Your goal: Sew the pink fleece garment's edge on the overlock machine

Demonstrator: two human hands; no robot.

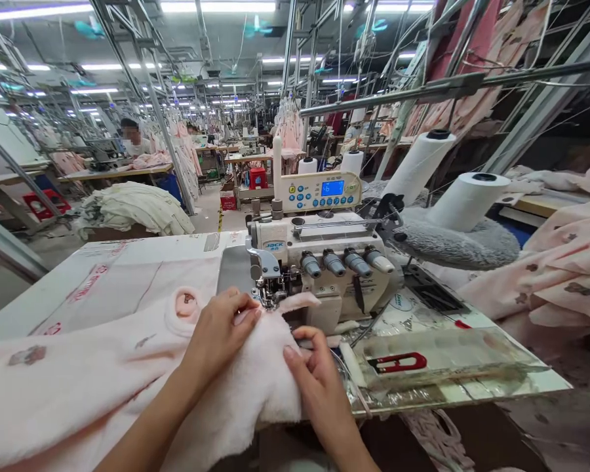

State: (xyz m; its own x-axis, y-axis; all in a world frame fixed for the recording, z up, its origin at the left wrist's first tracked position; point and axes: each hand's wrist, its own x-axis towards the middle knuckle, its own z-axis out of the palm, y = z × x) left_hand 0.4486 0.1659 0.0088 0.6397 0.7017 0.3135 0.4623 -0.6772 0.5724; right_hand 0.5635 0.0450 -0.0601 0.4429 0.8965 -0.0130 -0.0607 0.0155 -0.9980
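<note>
A pale pink fleece garment with small printed bears spreads over the left of the table and hangs past its front edge. My left hand pinches the fabric edge close to the needle area of a white overlock sewing machine. Lower and to the right, my right hand grips the fluffy edge of the same garment between thumb and fingers. A narrow pink strip of fabric lies at the presser foot. The foot's contact with the cloth is partly hidden by my left fingers.
Red-handled thread snips lie in a clear plastic tray at the right. White thread cones stand behind the machine. Pink printed fabric is heaped at far right. A person sits at another table in the background.
</note>
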